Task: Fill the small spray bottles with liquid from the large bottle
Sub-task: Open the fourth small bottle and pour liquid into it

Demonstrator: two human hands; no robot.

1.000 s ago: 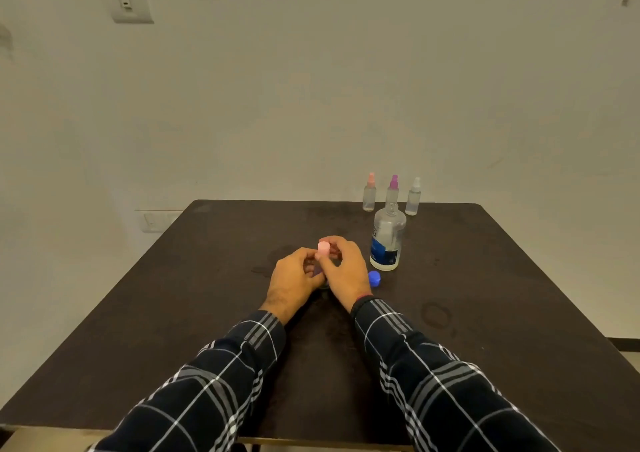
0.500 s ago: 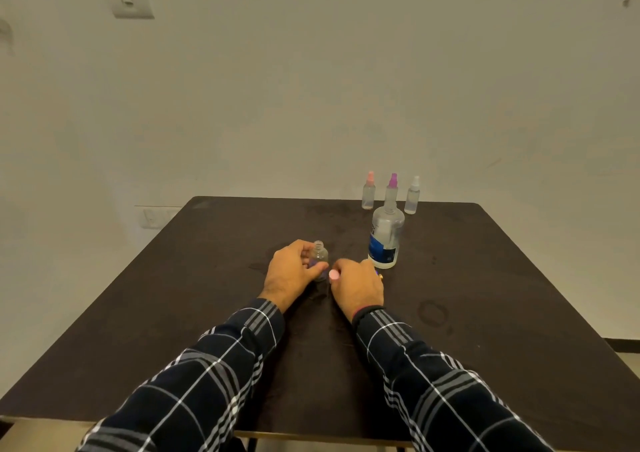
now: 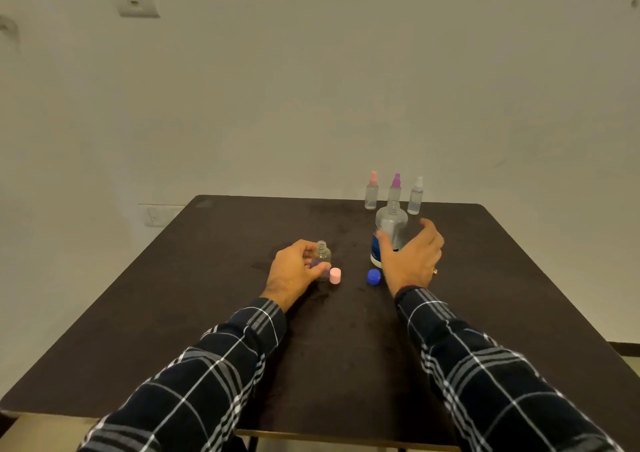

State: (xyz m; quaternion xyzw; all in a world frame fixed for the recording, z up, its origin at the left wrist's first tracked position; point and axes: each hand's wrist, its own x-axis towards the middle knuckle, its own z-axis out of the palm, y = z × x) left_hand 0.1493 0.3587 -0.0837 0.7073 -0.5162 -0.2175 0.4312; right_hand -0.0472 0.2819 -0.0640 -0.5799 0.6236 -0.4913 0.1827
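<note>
L hand grips uncapped small bottle upright; R hand splayed, unclenched, thumb & fingers flanking large bottle.

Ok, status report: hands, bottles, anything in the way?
Left hand grips uncapped small bottle. Right hand open around large bottle, not yet gripping. Pink cap and blue cap lie on table between hands.

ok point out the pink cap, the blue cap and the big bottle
pink cap [image 3: 335,275], head view, its side
blue cap [image 3: 374,276], head view, its top
big bottle [image 3: 391,221], head view, its clear shoulder
</note>
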